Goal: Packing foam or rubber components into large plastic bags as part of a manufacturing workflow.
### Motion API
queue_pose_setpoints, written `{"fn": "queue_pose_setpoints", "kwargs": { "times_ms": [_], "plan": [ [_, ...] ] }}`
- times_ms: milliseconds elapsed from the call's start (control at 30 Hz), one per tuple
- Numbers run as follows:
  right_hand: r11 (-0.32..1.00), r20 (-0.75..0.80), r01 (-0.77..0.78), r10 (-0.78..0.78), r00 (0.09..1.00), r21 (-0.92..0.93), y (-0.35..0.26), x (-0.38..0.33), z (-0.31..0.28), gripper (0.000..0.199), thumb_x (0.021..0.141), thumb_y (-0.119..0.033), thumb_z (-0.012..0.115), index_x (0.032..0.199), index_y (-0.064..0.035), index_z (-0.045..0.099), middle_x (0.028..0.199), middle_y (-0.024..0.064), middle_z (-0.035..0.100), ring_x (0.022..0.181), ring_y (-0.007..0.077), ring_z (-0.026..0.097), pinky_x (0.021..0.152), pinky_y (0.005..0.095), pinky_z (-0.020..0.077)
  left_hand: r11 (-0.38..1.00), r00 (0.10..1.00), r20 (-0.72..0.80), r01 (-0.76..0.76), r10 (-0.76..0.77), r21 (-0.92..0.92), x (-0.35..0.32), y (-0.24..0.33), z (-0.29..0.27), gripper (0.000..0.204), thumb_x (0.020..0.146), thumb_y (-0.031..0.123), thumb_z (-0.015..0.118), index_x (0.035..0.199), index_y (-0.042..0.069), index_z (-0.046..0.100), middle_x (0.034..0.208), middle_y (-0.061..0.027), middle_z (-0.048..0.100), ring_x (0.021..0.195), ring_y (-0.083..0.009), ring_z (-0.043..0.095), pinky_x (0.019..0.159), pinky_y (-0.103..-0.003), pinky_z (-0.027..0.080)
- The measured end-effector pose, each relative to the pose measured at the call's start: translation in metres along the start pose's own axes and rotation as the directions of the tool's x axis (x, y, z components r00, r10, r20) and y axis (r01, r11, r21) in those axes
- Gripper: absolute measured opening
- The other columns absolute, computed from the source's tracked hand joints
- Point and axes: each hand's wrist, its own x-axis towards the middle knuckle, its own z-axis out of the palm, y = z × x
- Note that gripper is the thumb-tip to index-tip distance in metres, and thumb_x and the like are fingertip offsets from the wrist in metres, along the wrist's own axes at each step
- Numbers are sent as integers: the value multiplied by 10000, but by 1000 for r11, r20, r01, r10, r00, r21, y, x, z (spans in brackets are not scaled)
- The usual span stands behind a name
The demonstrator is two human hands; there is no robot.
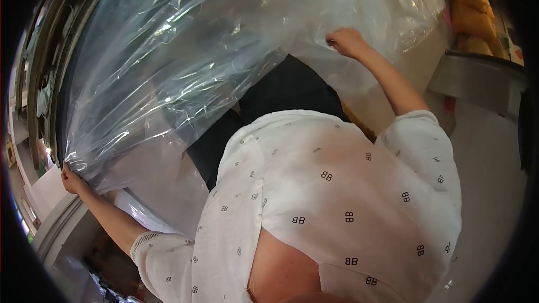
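Head view, from left to right: at the far left edge the left hand point(72, 180) is closed on the lower corner of a large clear plastic sheet point(185, 62), fingers curled tight around a gathered bunch of the film. Its forearm runs down and to the right into the cuff of a white patterned shirt point(337, 191). Behind that hand, dark wooden framing point(48, 78) curves up the left rim, and a pale counter edge point(56, 224) bends beneath the arm.

From the left hand the sheet rises and spreads wide across the upper middle of the picture, stretched in the air in front of the person's body, wrinkled and shiny with light streaks. Through and below it a dark garment point(281, 95) shows at the centre, just above the white shirt, which fills the lower middle.

Further right, the right hand point(345, 41) is raised with the arm reaching up from the short sleeve; its fingers are bent down and pinch the upper edge of the same sheet, so the film hangs between the two hands. Right of that arm a grey metal surface point(477, 78) sits near the edge, and yellow-brown bundles point(471, 11) are stacked at the top right corner, well apart from both hands
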Motion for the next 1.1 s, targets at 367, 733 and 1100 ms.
{"fn": "queue_pose_setpoints", "kwargs": {
  "times_ms": [367, 733, 1100],
  "plan": [
    [838, -501, -505, 533, 682, 205, 33, 14, 10, 596, 749, -246, 636, 1251, -31, 397, 1330, 243, 314, 1216, 355, 347, 974, 385, 351, 995, 995, -15, 101, -101, 7, 0, 0, 0, 429, 692, 447, 685, 838, 43, 683, 804, -73, 662, 746, -197, 597, 716, -311, 447],
    [923, -668, 107, 184, 722, 370, -54, 34, 27, 214, 764, -156, 571, 934, -47, 501, 926, 106, 513, 963, 280, 486, 821, 358, 412, 999, 999, -38, 33, -34, -31, -11, 11, -5, 414, 693, 445, 678, 838, 58, 686, 810, -77, 666, 764, -217, 606, 725, -315, 447],
    [440, -109, 118, -45, 993, 890, -6, 17, -66, 292, 823, -297, 569, 1030, -96, 531, 1000, 23, 587, 946, 146, 543, 809, 318, 447, 1000, 999, -42, 19, -19, -20, -1, -10, -11, 441, 731, 447, 643, 884, 35, 676, 851, -84, 667, 781, -218, 610, 737, -309, 444]
  ]
}}
